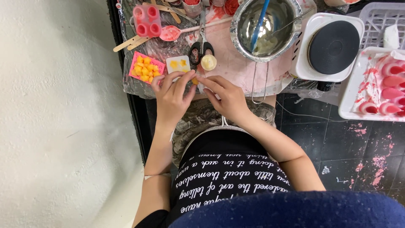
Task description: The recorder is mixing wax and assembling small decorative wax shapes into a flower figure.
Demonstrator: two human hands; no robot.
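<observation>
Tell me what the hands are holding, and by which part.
Both hands, left hand and right hand, pinch a small orange piece between fingertips; exact grip points are hidden.

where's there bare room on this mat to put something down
One bare patch of plastic-covered mat lies between the scissors, the metal pot and the right hand. It is crowded left of that: pink mould tray, white tile and popsicle mould sit close together.

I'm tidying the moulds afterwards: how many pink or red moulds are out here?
2: a red cavity mould at the far left, and a pink tray mould of yellow pieces beside the left hand. Others may be hidden.
</observation>
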